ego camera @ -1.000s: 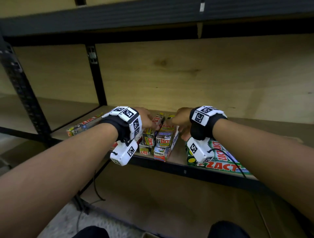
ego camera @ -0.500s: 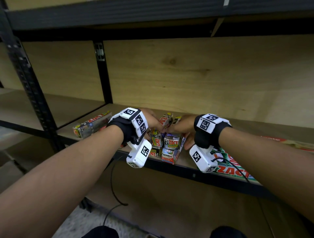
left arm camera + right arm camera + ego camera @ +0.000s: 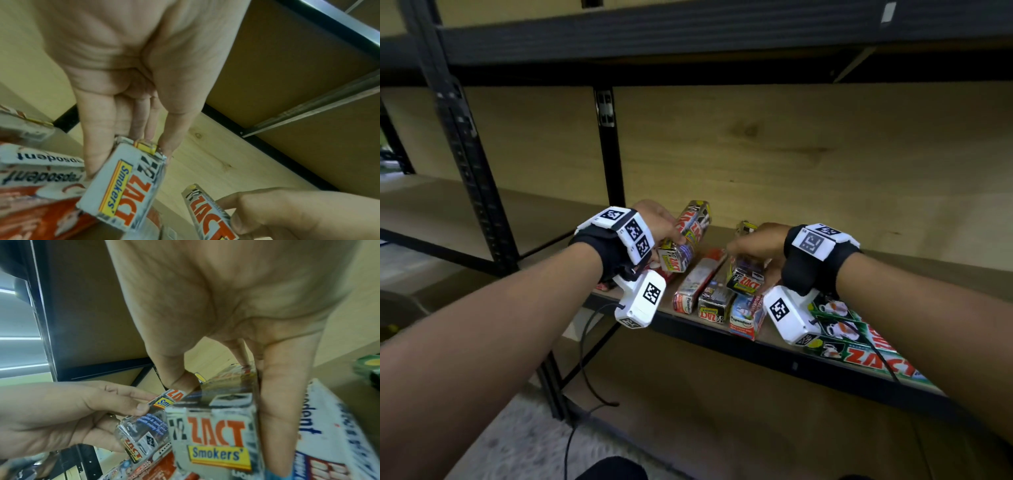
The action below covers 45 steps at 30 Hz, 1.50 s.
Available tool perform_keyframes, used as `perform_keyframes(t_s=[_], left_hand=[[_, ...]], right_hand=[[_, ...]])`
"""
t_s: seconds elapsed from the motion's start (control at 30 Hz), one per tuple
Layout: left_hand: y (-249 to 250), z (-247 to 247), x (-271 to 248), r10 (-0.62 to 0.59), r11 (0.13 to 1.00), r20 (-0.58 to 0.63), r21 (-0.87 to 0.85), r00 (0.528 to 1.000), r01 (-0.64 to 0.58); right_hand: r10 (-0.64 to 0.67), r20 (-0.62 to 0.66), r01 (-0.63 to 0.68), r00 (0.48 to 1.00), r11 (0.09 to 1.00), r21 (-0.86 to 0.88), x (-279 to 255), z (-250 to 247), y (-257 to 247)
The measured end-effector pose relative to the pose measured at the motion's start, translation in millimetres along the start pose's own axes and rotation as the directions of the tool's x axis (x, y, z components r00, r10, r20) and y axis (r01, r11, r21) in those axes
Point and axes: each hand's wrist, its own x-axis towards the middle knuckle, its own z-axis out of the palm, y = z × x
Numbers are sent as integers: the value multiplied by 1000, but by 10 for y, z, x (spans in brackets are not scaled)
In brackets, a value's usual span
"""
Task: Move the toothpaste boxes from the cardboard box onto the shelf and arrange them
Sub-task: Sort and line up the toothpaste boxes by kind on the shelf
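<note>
My left hand pinches a silver Zact Smokers' toothpaste box and holds it tilted above the shelf. In the left wrist view, thumb and fingers grip that box by its end. My right hand grips a second Zact box from above, just over the boxes lying on the shelf. The right wrist view shows this second box between thumb and fingers. Below the hands lie a red Pepsodent box, another Zact box and a blue Pepsodent box.
Flat green Zact boxes lie on the shelf under my right wrist. A wooden back panel closes the shelf behind. A black upright post stands at the left, and a cable hangs below the shelf edge.
Both hands were on the stacked boxes; now each has lifted one Zact box off the pile. The left hand moved up and left, and the lower boxes are uncovered.
</note>
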Motion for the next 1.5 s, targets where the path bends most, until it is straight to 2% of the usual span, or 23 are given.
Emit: perform_keyframes(t_s=[0.17,0.3,0.43,0.53,0.63,0.73,0.83,0.93,1.13,1.33,1.5], left_hand=[[-275,-320,143,-6,999,-93,39,996,10],[-541,-507,209,-29,995,-121,94,992,41],[-805,-609,266,-43,987,-182,145,982,70],[-948,-613,290,-29,971,-185,230,982,72],[-1034,-610,348,-51,976,-208,198,977,93],[-1091,-604,380,-49,984,-198,161,979,82],[-1133,-588,375,-32,991,-170,126,985,54],[-1145,-561,355,-21,990,-166,132,986,44],[-946,-519,212,53,966,-168,259,984,-8],[-587,-375,22,134,926,-138,371,981,-74],[-269,-122,-121,227,907,-76,380,971,-182]], right_hand=[[-57,-9,57,998,996,71,84,192,-359],[-87,24,80,996,972,220,141,465,-639],[-131,21,122,991,962,245,560,762,-814],[-160,-28,163,987,966,199,737,916,-920],[-149,-34,152,988,981,125,757,1002,-1021],[-147,32,145,989,988,60,888,1094,-1041],[-165,81,152,983,978,141,1171,1185,-935],[-143,107,123,984,978,169,1050,1167,-881],[-223,85,217,971,973,73,883,942,-789],[-175,74,166,982,979,118,562,582,-566],[-167,-28,167,986,986,-14,358,246,-320]])
